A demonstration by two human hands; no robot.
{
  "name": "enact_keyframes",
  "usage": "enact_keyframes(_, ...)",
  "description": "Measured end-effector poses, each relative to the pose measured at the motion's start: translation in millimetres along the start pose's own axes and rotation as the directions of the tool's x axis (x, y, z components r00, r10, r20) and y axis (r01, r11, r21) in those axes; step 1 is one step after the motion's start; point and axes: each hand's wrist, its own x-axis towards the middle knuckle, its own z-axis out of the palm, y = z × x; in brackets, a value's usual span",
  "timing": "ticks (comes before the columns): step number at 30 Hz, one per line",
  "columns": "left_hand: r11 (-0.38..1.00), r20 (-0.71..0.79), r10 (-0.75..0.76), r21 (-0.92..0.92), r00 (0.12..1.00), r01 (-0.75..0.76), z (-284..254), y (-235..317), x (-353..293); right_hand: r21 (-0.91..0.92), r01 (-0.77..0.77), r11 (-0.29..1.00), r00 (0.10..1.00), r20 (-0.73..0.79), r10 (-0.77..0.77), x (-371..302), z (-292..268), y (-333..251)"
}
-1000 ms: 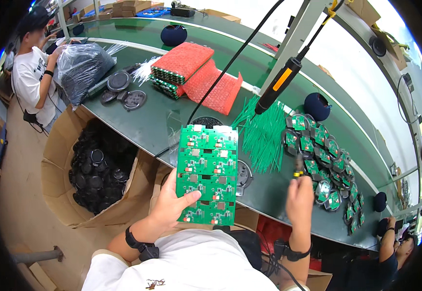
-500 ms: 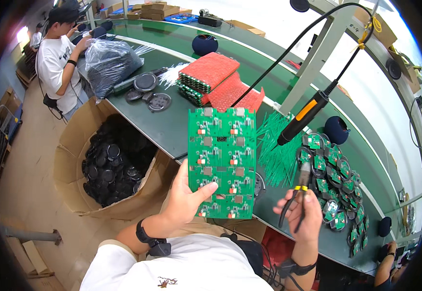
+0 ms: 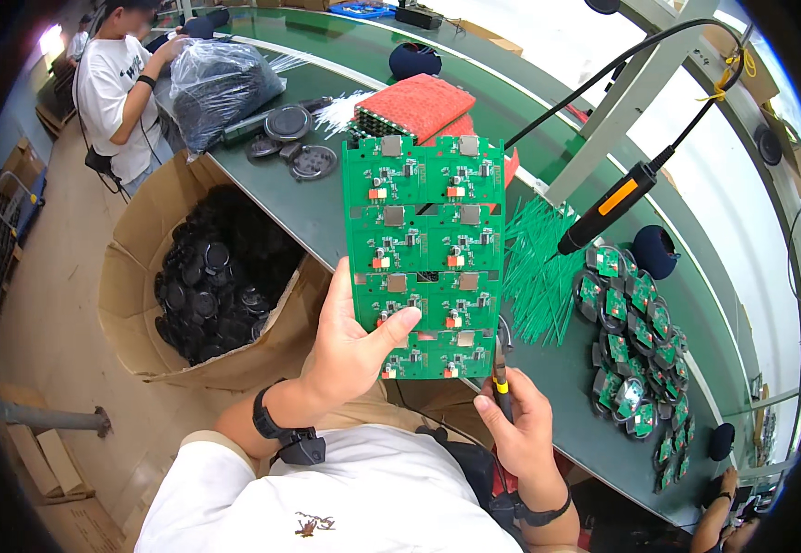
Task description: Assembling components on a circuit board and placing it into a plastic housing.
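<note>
My left hand [image 3: 354,346] grips a green circuit board panel [image 3: 425,241] by its lower left side, thumb across the front. The panel is held upright over the table edge and carries rows of small boards with silver squares and red-white connectors. Closed around the handles of a pair of cutting pliers [image 3: 501,385] with black and yellow grips is my right hand [image 3: 522,431]. The pliers' jaws lie along the panel's lower right edge; whether they touch it I cannot tell. Part of the handles is hidden by my fingers.
Green cable ties [image 3: 548,276] and a heap of round black parts with boards [image 3: 635,341] lie right. A black-orange power screwdriver [image 3: 610,207] hangs above. Red bubble wrap [image 3: 419,103] covers stacked panels. A carton [image 3: 133,304] holds black parts; a person [image 3: 119,101] works far left.
My right hand has brought the pliers left and down to the panel's lower right edge, their handles drawn closer together. The panel has moved slightly up and appears larger.
</note>
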Motion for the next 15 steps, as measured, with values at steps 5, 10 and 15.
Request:
enact_keyframes(5,1.0,0.0,0.021,0.007,1.0,-0.021,4.6,3.8,2.7,0.05,-0.012,0.999,1.0,0.016,0.012,-2.1,-1.8,-3.5)
enact_keyframes(10,0.999,0.031,0.023,-0.029,0.999,-0.022,2.0,3.9,3.7,0.05,-0.028,0.998,0.999,0.038,0.026,-1.4,-4.7,-2.6)
enact_keyframes(15,0.999,0.054,-0.023,-0.043,0.998,0.025,2.1,3.4,4.7,0.043,-0.04,0.998,0.999,0.026,0.039,-2.4,-4.3,1.4)
